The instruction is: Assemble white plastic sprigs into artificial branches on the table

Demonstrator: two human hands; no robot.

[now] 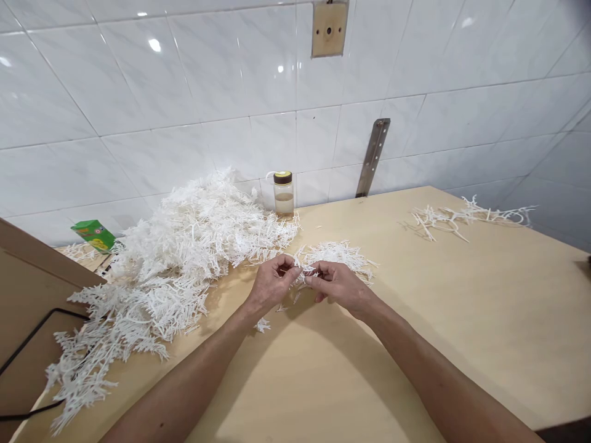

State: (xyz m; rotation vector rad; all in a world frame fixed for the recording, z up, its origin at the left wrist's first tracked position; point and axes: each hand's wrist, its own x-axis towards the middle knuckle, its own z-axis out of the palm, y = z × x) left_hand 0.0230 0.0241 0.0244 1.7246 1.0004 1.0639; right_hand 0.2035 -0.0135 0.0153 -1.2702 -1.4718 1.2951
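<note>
Over the middle of the table, my left hand (275,280) and my right hand (336,284) meet with fingertips close together. Both pinch a small white branching plastic sprig (302,269), partly covered by the fingers. Just behind my right hand lies a low pile of short white sprigs (342,253). To the left rises a big heap of white branching sprigs (184,240), spilling down toward the table's left edge. A loose white bit (262,325) rests on the table below my left wrist.
A clear bottle (284,195) with a dark lid stands by the tiled wall. Bare white stems (457,216) lie at the right rear. A green carton (93,235) leans at the far left near a brown box (32,295). A metal bracket (373,157) is against the wall.
</note>
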